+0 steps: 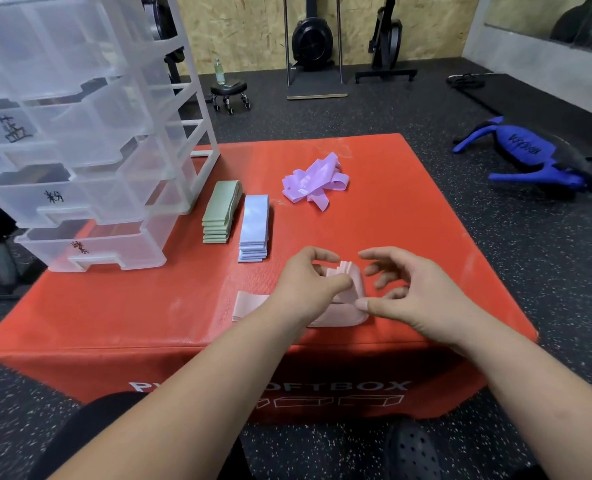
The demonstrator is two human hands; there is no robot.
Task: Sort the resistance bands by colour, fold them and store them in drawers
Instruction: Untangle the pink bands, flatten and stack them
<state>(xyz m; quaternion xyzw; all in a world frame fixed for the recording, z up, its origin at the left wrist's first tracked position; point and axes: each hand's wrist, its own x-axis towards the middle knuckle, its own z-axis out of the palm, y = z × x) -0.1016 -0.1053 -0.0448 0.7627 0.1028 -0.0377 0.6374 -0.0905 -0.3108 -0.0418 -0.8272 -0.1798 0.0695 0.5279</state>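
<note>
Head view: left hand pinches pink bands; right hand fingers spread, thumb touching.

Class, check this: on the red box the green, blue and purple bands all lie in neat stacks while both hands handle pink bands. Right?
No. The head view shows the purple bands in a loose tangled pile; only the green stack and blue stack are neat. Left hand and right hand do handle the pink bands.

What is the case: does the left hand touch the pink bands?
Touching. The head view shows the left hand pinching the folded pink bands.
</note>
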